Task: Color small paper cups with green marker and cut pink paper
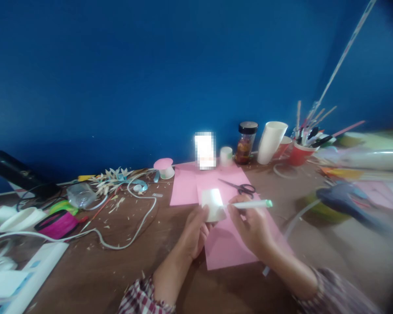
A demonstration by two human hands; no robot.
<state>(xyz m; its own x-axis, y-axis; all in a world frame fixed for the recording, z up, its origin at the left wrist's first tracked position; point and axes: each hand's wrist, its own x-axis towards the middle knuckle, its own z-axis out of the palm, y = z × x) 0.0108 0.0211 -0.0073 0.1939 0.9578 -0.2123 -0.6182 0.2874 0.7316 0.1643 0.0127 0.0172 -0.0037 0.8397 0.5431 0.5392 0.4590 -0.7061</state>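
My left hand (194, 231) is closed on a small pale, roughly square piece (212, 207), with the thumb at its left edge. I cannot tell whether it is a card or a small cup. In my right hand (251, 227) is a white marker (253, 204) with a light green end, lying nearly level. Its left end is close to the pale piece; whether they touch is unclear. Both hands are above pink paper sheets (231, 248). Just beyond them, dark-handled scissors (246, 189) lie on the pink paper.
At the back stand a bright blurred-out panel (205, 150), a black-lidded jar (245, 144), a white cup (271, 141) and a red cup (301, 153) of tools. A blurred glue gun (343, 203) lies right. White cable (118, 247), tape rolls (57, 224) and a power strip (49, 266) lie left.
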